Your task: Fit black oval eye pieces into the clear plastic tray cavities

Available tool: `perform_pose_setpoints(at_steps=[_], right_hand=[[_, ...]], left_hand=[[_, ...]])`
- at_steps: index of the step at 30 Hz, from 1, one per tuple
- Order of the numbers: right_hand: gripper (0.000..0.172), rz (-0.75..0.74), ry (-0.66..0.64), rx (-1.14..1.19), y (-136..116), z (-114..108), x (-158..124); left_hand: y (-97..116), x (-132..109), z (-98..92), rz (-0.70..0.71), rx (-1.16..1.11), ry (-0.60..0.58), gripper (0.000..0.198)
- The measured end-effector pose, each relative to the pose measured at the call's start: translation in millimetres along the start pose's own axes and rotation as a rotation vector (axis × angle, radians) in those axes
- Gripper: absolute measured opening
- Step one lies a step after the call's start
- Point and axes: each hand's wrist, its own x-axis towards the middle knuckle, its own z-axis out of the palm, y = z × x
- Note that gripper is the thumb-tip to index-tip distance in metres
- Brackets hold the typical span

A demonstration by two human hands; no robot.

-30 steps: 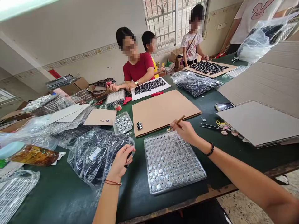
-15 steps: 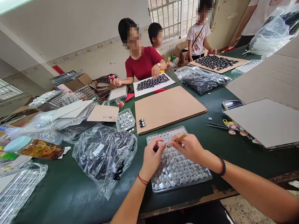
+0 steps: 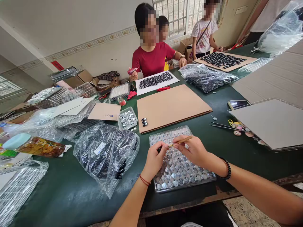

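Observation:
My left hand pinches a small black piece between thumb and fingers. Close beside it, my right hand grips a thin wooden stick, its tip touching or nearly touching the piece at my left fingertips. Both hands are above a clear tray filled with rows of round silvery pieces. Beyond the tray lies a brown cardboard sheet, with a few black pieces near its left edge. Left of my hands sits a clear plastic bag of black pieces.
A small box of metal discs stands left of the cardboard. Tweezers, a phone and a grey board lie to the right. Across the table, a person in red holds a small pink-red bottle by a white sheet.
The stick in my right hand is tilted lower, its tip nearer my left fingertips. The person in red has moved a hand off the white sheet toward the table. The view has shifted slightly.

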Motion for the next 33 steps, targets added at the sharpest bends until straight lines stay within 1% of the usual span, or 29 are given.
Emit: perform_pose_setpoints(at_steps=[4,7,9,11,13,15,17,19,20,21,22,23,24,25,26,28,29,31,33], right_hand=[[0.017,-0.009,-0.005,-0.013,-1,-1,-1],[0.018,0.004,0.052,0.000,-1,-2,-2],[0.020,0.044,0.091,0.030,-1,-2,-3],[0.021,0.103,0.104,0.070,-1,-2,-3],[0.022,0.158,0.090,0.140,-1,0,-4],[0.023,0.202,0.066,0.227,-1,1,-5],[0.022,0.228,0.060,0.303,-3,2,-5],[0.021,0.234,0.078,0.353,-5,0,-5],[0.020,0.233,0.100,0.371,-6,-1,-5],[0.018,0.234,0.129,0.387,-6,-2,-5],[0.017,0.241,0.160,0.400,-7,-4,-5],[0.016,0.253,0.191,0.409,-7,-5,-5],[0.016,0.266,0.215,0.415,-6,-6,-5],[0.015,0.277,0.229,0.419,-6,-7,-5],[0.015,0.285,0.233,0.417,-5,-8,-5],[0.014,0.284,0.215,0.399,-4,-8,-6],[0.013,0.278,0.205,0.386,-3,-7,-6],[0.013,0.267,0.186,0.363,-3,-7,-8],[0.014,0.258,0.177,0.358,-3,-6,-8]], left_hand=[[-2,0,-3.0,-0.041,-0.059,0.107,0.028],[-3,-1,-4.7,-0.085,-0.131,0.153,0.029],[-4,0,-4.7,-0.117,-0.193,0.166,0.028],[-4,1,-3.2,-0.135,-0.252,0.133,0.031],[-4,1,-0.7,-0.141,-0.305,0.059,0.036],[-3,0,1.5,-0.143,-0.347,0.007,0.035],[0,-2,1.6,-0.145,-0.362,-0.012,0.033],[2,-1,-2.3,-0.137,-0.345,-0.023,0.031],[3,1,-6.2,-0.135,-0.342,-0.017,0.030],[2,5,-11.8,-0.138,-0.364,0.015,0.029],[1,12,-19.0,-0.149,-0.429,0.071,0.028],[-2,20,-27.7,-0.176,-0.543,0.150,0.027],[-7,29,-37.4,-0.209,-0.706,0.257,0.026],[-12,37,-47.6,-0.260,-0.913,0.331,0.023],[-18,45,-57.3,-0.326,-1.103,0.377,0.020],[-28,54,-71.6,-0.371,-1.172,0.404,0.014],[-32,55,-74.6,-0.386,-1.194,0.400,0.014],[-35,51,-71.8,-0.393,-1.209,0.370,0.018],[-33,42,-60.0,-0.387,-1.246,0.297,0.026]])
